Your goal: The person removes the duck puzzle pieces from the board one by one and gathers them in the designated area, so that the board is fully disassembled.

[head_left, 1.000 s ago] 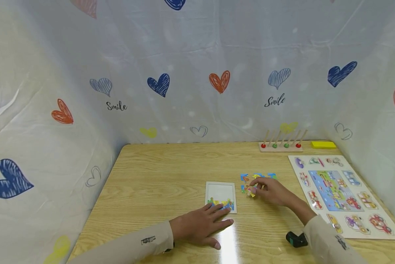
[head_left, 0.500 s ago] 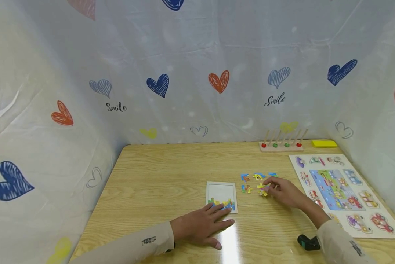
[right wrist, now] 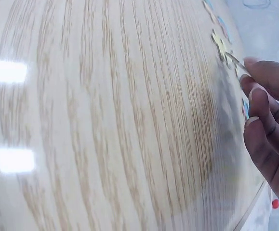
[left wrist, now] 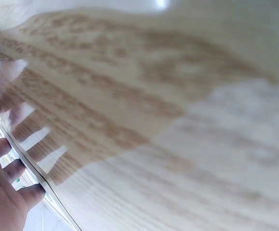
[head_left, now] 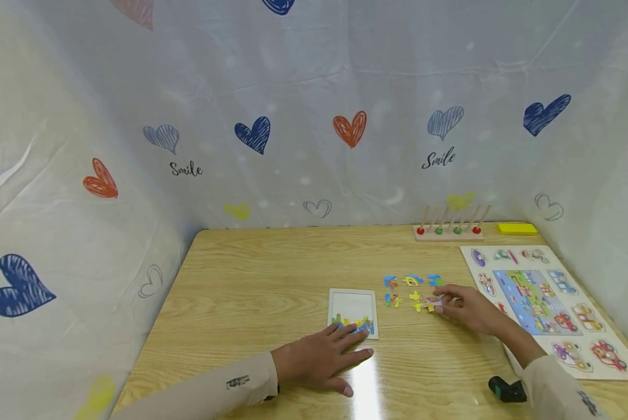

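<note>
My left hand (head_left: 327, 359) lies flat with spread fingers, its fingertips on the lower edge of a small white puzzle frame (head_left: 375, 318). A strip of colourful jigsaw pieces (head_left: 353, 324) fills the bottom of that frame; part of it is under the fingers. My right hand (head_left: 468, 306) pinches a pink and yellow jigsaw piece (head_left: 432, 302) between thumb and finger, low over the table. Just left of it is a yellow jigsaw piece (head_left: 415, 296). In the right wrist view, the thumb and fingertip meet on the held piece's thin edge (right wrist: 236, 61), overlapping the yellow piece.
More loose jigsaw pieces (head_left: 412, 280) lie in rows right of the frame. A large picture board (head_left: 534, 303) covers the table's right side. Behind stand a peg stand (head_left: 447, 234) with beads and a yellow block (head_left: 517, 228). A black object (head_left: 505, 389) sits by the right sleeve.
My right hand has moved right from the lower left loose piece, along the lower row, and now pinches a piece at the row's right end. My left hand stays on the frame.
</note>
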The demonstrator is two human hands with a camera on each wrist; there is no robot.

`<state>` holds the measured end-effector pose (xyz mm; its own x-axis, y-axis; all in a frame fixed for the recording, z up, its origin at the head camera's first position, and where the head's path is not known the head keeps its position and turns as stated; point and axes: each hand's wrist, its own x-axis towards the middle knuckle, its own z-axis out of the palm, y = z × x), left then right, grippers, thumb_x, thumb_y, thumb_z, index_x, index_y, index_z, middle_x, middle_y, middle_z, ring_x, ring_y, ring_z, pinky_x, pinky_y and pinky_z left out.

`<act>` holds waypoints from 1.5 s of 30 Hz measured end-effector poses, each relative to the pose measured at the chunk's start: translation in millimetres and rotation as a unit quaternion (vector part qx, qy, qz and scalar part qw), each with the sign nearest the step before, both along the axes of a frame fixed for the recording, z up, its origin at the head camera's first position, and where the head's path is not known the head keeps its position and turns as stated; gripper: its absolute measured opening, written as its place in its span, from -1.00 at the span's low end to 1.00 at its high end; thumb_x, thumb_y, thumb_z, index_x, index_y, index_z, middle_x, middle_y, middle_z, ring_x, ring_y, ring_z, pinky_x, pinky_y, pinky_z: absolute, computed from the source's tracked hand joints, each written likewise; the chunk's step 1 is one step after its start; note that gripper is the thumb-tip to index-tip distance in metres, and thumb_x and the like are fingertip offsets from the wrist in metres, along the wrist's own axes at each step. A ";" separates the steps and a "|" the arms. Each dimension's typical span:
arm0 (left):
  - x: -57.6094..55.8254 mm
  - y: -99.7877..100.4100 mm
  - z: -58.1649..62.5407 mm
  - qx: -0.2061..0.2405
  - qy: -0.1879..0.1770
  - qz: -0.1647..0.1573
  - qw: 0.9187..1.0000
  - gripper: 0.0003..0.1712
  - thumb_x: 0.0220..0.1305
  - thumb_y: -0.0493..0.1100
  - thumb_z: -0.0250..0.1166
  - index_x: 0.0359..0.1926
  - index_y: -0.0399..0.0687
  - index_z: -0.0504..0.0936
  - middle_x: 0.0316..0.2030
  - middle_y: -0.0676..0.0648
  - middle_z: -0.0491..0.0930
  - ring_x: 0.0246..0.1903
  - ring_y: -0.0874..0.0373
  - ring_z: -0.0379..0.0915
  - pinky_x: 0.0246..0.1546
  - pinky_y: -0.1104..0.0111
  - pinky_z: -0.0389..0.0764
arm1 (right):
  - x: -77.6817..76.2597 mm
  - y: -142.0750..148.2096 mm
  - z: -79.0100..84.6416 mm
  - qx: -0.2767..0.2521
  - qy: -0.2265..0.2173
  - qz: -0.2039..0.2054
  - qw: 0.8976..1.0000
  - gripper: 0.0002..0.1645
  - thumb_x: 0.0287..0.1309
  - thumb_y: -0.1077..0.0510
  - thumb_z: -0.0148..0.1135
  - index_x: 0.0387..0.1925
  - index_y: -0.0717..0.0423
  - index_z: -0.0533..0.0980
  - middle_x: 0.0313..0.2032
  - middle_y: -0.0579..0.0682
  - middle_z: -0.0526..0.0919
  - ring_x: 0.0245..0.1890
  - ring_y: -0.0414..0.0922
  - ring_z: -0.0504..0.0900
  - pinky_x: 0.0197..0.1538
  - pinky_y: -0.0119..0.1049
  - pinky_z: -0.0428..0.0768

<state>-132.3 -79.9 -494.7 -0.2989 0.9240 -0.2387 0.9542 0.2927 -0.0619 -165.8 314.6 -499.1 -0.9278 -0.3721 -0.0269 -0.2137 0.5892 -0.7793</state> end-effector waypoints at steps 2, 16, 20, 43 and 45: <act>0.3 0.1 1.2 -0.002 -0.002 0.002 1.000 -0.14 0.48 0.44 -0.31 0.62 0.17 -0.06 0.60 -0.12 -0.11 0.57 -0.06 -0.10 0.51 0.09 0.14 | 0.8 4.2 0.0 -0.006 0.000 0.010 1.000 -0.55 0.38 0.21 0.22 0.19 0.40 0.46 -0.22 0.08 0.60 -0.57 -0.33 0.43 -0.49 -0.37 0.45; 0.1 1.0 0.3 -0.005 0.008 0.001 1.000 -0.14 0.47 0.45 -0.32 0.62 0.18 -0.06 0.60 -0.11 -0.11 0.57 -0.06 -0.10 0.51 0.09 0.13 | -2.4 19.4 -4.5 0.029 -0.014 0.001 0.999 -0.58 0.30 0.19 0.32 0.09 0.38 0.53 -0.24 0.05 0.61 -0.50 -0.34 0.47 -0.43 -0.38 0.52; 0.2 1.7 0.4 -0.008 0.005 0.004 1.000 -0.13 0.47 0.45 -0.32 0.62 0.18 -0.07 0.61 -0.11 -0.12 0.57 -0.06 -0.11 0.52 0.09 0.12 | -3.3 19.7 -2.3 0.049 0.004 0.011 0.999 -0.61 0.25 0.19 0.36 0.05 0.33 0.57 -0.27 0.00 0.62 -0.47 -0.34 0.44 -0.41 -0.38 0.49; -0.8 5.0 2.8 0.003 -0.018 0.024 1.000 -0.18 0.50 0.42 -0.35 0.61 0.19 0.01 0.60 -0.09 -0.05 0.55 -0.05 -0.02 0.50 0.10 0.17 | -9.0 15.0 5.2 0.063 0.011 0.046 0.997 -0.60 0.22 0.18 0.40 0.04 0.30 0.59 -0.33 -0.05 0.60 -0.42 -0.35 0.47 -0.39 -0.39 0.48; -1.0 5.3 2.8 0.004 -0.017 0.023 1.000 -0.18 0.50 0.41 -0.35 0.61 0.18 0.01 0.59 -0.10 -0.05 0.55 -0.05 -0.02 0.49 0.10 0.18 | -8.8 14.5 5.8 0.064 0.007 0.044 0.997 -0.59 0.22 0.17 0.40 0.05 0.29 0.59 -0.33 -0.06 0.60 -0.43 -0.35 0.47 -0.39 -0.39 0.48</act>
<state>-133.3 -74.6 -491.9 -0.3327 0.9115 -0.2420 0.9413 0.3365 -0.0267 -174.6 329.1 -493.3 -0.8920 -0.4471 -0.0663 -0.2802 0.6621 -0.6951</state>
